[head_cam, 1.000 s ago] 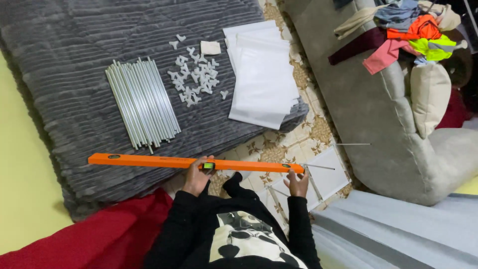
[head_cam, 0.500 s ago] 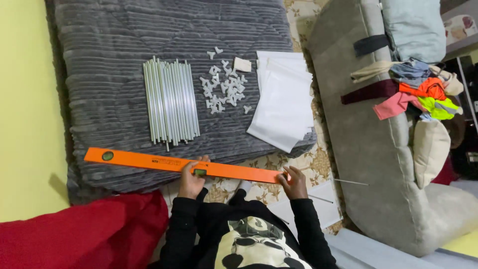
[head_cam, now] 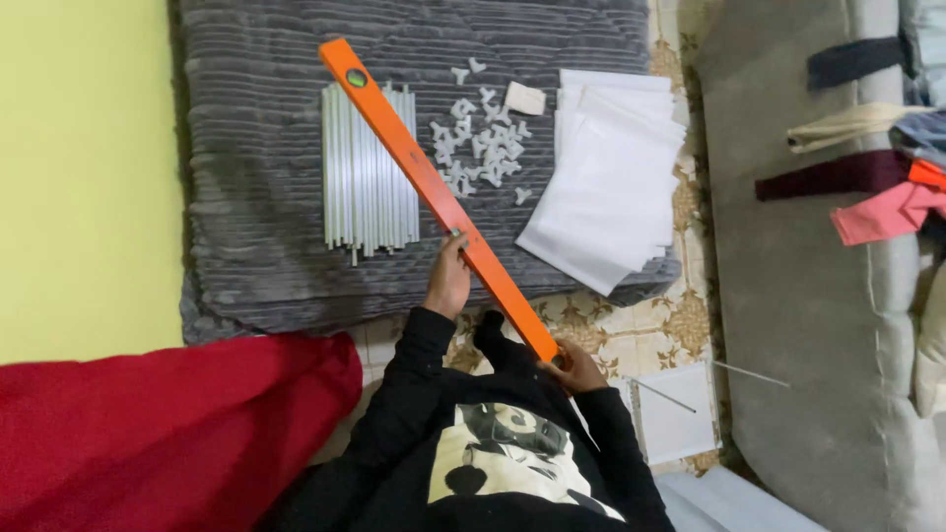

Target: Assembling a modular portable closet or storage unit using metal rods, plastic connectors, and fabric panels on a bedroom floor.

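Left hand closed around the middle of a long orange spirit level, fingers wrapped over its left edge just past the near edge of the grey ribbed blanket; right hand clamped on the level's near end, over the patterned floor. Long axis slanting from that near end up and left toward the blanket's far edge, crossing the bundle of white rods. Small white connectors and white sheets lying to the right.
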